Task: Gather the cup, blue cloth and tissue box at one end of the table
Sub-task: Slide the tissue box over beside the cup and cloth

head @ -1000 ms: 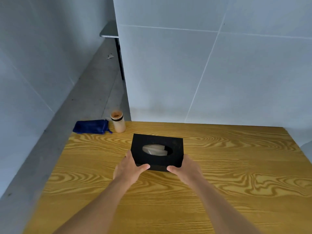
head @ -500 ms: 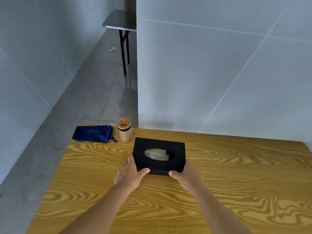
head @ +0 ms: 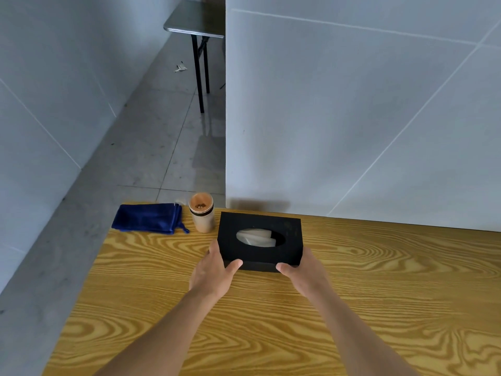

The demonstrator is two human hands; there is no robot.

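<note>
A black tissue box point(head: 290, 229) with white tissue in its oval slot stands near the far left of the wooden table point(head: 379, 294). My left hand point(head: 214, 272) grips its near left corner, thumb on the front face. My right hand point(head: 306, 272) grips the near right corner the same way. A tan cup point(head: 202, 215) with a dark band stands upright just left of the box, a small gap between them. The folded blue cloth point(head: 147, 218) lies at the table's far left corner, beside the cup.
A white tiled wall rises right behind the table's far edge. Left of the table is grey floor, with a small grey metal table point(head: 195, 20) on black legs farther back. The table's left edge runs close to the cloth.
Both hands have kept their grip on the box and it now sits closer to the cup and the far edge. The camera has tilted up, showing more floor.
</note>
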